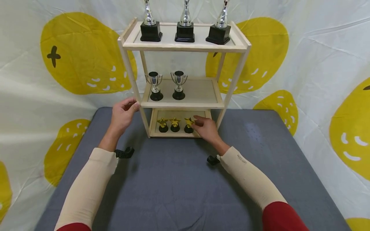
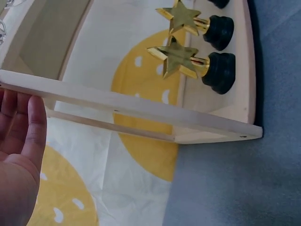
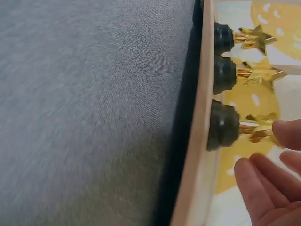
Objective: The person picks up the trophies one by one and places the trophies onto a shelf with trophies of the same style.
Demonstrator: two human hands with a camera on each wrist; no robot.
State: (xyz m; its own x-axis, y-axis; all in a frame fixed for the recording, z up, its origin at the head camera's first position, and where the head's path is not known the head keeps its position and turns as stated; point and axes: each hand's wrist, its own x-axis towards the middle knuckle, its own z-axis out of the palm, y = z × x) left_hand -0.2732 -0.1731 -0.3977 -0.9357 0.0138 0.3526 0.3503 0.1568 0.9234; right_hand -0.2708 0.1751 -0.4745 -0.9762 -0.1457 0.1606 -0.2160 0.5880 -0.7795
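Three small gold star trophies on black bases stand in a row on the bottom tier of a light wooden shelf (image 1: pixel 182 105). My right hand (image 1: pixel 206 128) is at the rightmost star trophy (image 1: pixel 189 125); in the right wrist view its thumb (image 3: pixel 288 134) overlaps the star's tip, with the other fingers spread apart from the base. Beside them are the middle star trophy (image 1: pixel 174 124) and the left star trophy (image 1: pixel 163 125). My left hand (image 1: pixel 122 114) rests its fingertips at the shelf's left front post (image 2: pixel 117 104), fingers loosely bent; some tips hide behind the post.
Two silver cups, the left cup (image 1: pixel 155 86) and right cup (image 1: pixel 179 85), stand on the middle tier. Three tall trophies on black bases, one of them a central trophy (image 1: pixel 185 31), occupy the top. A grey cloth (image 1: pixel 179 179) covers the table; a patterned curtain (image 1: pixel 318 64) hangs behind.
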